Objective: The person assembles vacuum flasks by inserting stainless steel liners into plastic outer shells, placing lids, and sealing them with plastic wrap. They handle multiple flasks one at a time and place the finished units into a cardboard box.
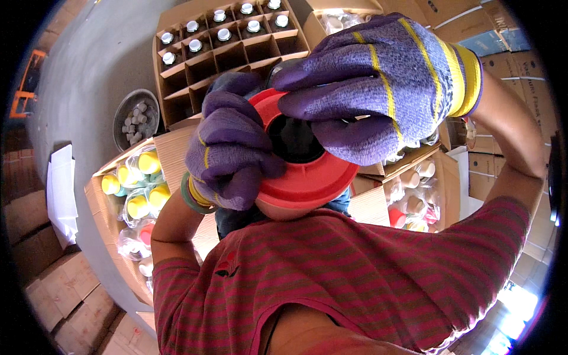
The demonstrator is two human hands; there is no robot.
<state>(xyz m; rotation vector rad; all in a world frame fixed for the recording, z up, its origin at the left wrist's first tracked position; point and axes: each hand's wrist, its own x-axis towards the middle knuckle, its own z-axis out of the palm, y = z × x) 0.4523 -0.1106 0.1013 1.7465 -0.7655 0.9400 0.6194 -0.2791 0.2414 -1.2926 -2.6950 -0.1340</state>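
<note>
A red round vessel (307, 184) with a wide flanged rim and a dark round middle is held in front of my chest. My left hand (228, 151), in a purple knitted glove with yellow stripes, is closed round its left side. My right hand (378, 89), in a matching glove, reaches over the far right of the rim with its fingers bent and pressed together against it. The fingertips of the right hand are partly hidden, and the vessel's underside is out of sight. Something dark and rounded shows just beyond the rim, mostly covered by the gloves.
Ahead stands a divided cardboard box (216, 59) with several white-capped bottles. A metal bowl (121, 139) of small pale pieces sits left on the grey floor. Bagged yellow-topped items fill a carton (97, 186) at left; another open carton (452, 183) lies right. Stacked cartons (523, 89) line the right.
</note>
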